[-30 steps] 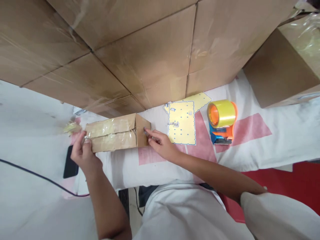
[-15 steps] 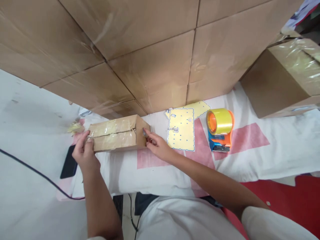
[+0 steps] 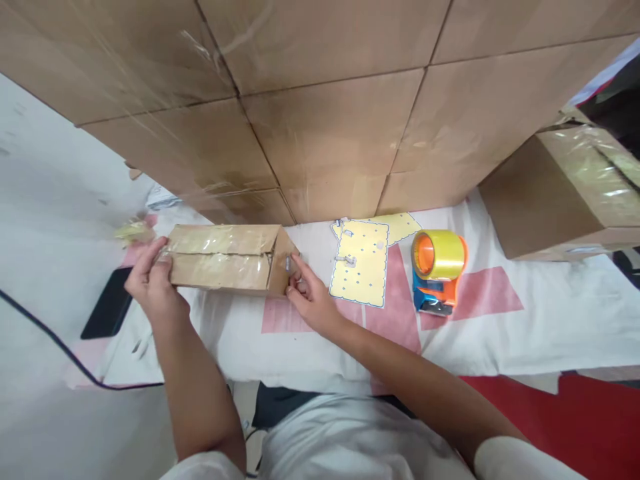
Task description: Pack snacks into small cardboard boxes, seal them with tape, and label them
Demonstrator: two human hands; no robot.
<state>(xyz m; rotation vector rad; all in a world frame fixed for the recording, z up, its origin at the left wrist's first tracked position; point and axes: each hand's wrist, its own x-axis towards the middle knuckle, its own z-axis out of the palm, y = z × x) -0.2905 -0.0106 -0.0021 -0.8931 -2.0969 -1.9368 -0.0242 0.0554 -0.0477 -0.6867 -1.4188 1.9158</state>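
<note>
A long brown cardboard box point(image 3: 223, 263), with shiny clear tape along its top seam, lies crosswise before me. My left hand point(image 3: 156, 277) grips its left end, thumb on the near side and fingers over the top. At the right end, my right hand point(image 3: 311, 293) holds against the face with index finger and thumb, its other fingers curled in. A small grey piece point(image 3: 289, 263), perhaps a label, shows on that face by the index fingertip. Right of this hand lie yellow patterned sheets point(image 3: 361, 267) bearing small greyish pieces.
A tape dispenser point(image 3: 440, 273) with a yellow roll stands to the right. Large taped cartons point(image 3: 330, 133) form a wall behind, and another carton point(image 3: 545, 193) sits far right. A dark phone point(image 3: 107, 303) and a black cable point(image 3: 55, 343) are at left.
The box and both hands have shifted slightly left in view, partly with the camera. My right index finger has moved off the small grey piece, which now shows more plainly on the box end.
</note>
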